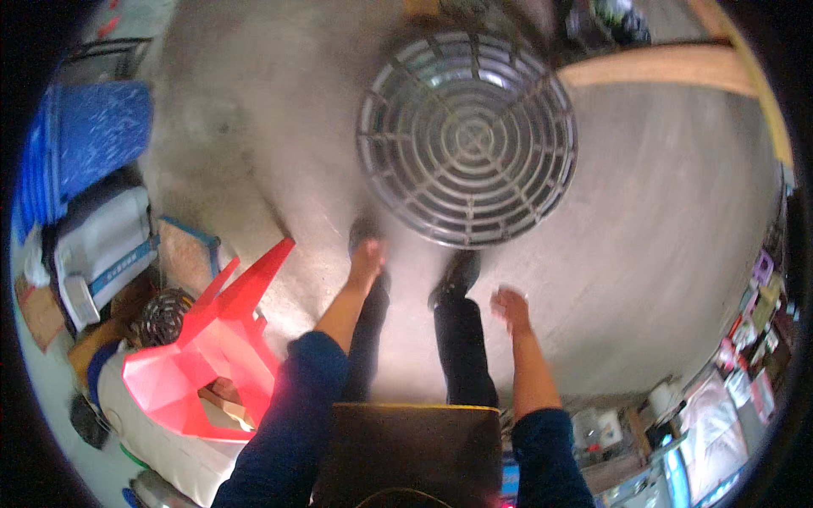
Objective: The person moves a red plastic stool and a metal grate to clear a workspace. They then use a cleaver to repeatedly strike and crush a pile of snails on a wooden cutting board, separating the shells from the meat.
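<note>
My left hand (pixel 368 261) hangs blurred in front of my left leg, with the forearm coming from a dark blue sleeve. To the right of my legs, my right hand (pixel 511 307) hangs low, its fingers partly curled and blurred. I see no object in either hand. Beyond my feet is a large round dark grille (pixel 471 165) made of concentric rings and spokes; both hands are apart from it. Left of my left arm lies a red faceted chair-like object (pixel 219 330) with long pointed prongs and an opening.
Concrete floor (pixel 660 209) surrounds my dark shoes (pixel 456 279). A pale wooden board (pixel 660 68) lies at the upper right. On the left are blue ribbed panels (pixel 101 133) and a silver case (pixel 105 235) with a blue band. Mixed household items (pixel 749 336) line the right edge.
</note>
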`<state>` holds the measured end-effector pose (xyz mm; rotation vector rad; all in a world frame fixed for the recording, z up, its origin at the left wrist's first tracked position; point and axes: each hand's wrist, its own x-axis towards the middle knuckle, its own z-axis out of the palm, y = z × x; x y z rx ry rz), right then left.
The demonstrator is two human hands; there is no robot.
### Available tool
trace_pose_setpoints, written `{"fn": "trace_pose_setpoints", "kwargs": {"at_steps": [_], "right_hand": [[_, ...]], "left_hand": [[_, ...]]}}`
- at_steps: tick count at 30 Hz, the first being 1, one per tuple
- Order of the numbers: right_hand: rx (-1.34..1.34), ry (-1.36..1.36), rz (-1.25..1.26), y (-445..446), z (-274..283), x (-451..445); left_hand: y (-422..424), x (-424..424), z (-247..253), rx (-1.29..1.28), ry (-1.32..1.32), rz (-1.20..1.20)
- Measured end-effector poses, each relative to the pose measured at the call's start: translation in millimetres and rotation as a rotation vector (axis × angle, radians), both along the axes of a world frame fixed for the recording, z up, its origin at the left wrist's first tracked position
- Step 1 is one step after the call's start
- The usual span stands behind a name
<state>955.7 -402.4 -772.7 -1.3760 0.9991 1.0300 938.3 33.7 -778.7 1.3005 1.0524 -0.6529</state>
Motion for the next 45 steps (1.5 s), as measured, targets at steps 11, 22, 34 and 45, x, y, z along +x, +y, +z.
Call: {"fn": "trace_pose_setpoints", "kwargs": {"at_steps": [11, 22, 34, 45], "right_hand": [[-0.129, 0.139, 0.159, -26.3, 330.2, -8.3], [-0.191, -0.019, 0.252, 40.9, 447.7, 20.3], [-0.123, -0.091, 0.511, 175.4, 474.2, -55.4], [0.058, -0.362, 0.538, 234.1, 437.0, 14.3]], "left_hand": [[79.7, -88.8, 402.3, 0.842, -0.398, -0.349], [310.6, -203.7, 458.2, 1.361, 0.015, -0.603], [385.2, -362.6, 391.2, 1.175, 0.114, -0.663], [281.5, -196.8, 414.6, 0.906, -0.417, -0.425]]}}
